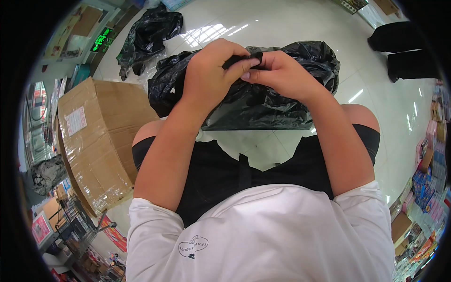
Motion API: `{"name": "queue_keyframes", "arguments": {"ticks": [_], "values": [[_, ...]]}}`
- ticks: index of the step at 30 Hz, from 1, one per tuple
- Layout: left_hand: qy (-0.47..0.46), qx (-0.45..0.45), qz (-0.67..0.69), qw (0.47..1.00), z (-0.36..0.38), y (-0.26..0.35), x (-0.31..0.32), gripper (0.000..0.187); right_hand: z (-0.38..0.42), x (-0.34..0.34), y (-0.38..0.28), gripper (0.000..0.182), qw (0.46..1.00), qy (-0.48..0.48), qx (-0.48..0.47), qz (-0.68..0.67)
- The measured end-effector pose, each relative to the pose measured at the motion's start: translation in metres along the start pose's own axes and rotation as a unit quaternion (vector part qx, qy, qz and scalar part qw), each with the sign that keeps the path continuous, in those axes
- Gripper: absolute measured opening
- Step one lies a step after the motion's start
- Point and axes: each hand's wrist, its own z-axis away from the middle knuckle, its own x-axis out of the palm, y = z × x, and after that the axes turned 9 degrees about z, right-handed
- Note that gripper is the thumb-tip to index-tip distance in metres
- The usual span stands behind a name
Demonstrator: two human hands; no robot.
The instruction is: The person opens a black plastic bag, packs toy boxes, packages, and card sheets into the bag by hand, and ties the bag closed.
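Observation:
A large black plastic bag lies in front of my knees, crumpled and shiny. Above it my left hand has its fingers curled round a small black piece, which looks like fabric or bunched plastic. My right hand pinches the other end of that black piece, thumb and fingers pressed together. The two hands nearly touch at the fingertips. What lies inside the bag is hidden.
A taped cardboard box stands at the left, beside my knee. Another black plastic bag lies on the tiled floor at the upper left. A person's dark-clothed legs are at the upper right. Packed shelves line the right edge.

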Motion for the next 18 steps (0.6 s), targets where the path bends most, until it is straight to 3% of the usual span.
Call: {"name": "queue_keyframes", "arguments": {"ticks": [1,3,5,7,8,10,17,18], "values": [[-0.001,0.001,0.0,1.0,0.0,0.0,0.001,0.018,-0.001,0.0,0.003,0.024,1.0,0.011,0.004,0.004],[0.017,-0.207,0.143,0.968,0.0,-0.001,0.003,0.02,-0.002,-0.001,0.003,0.024,0.999,0.03,0.013,0.025],[0.017,-0.225,0.144,0.964,-0.003,-0.001,0.001,0.023,-0.001,-0.002,0.0,0.024,0.998,0.048,0.022,0.047],[0.0,-0.269,0.231,0.935,-0.004,-0.005,0.001,0.027,0.001,-0.006,-0.005,0.024,0.989,0.101,0.095,0.05],[0.0,-0.268,0.23,0.935,-0.004,-0.006,-0.001,0.027,-0.001,-0.006,-0.001,0.024,0.99,0.124,0.069,0.022],[-0.072,-0.364,0.197,0.907,-0.006,0.0,-0.007,0.029,0.001,-0.006,-0.004,0.026,0.988,0.137,0.063,0.01],[-0.101,-0.381,0.219,0.893,-0.006,-0.002,-0.01,0.028,0.002,-0.007,-0.001,0.022,0.983,0.182,0.03,-0.028],[-0.104,-0.347,0.223,0.905,-0.003,-0.005,-0.008,0.029,0.002,-0.007,0.0,0.021,0.983,0.181,0.015,-0.036]]}}
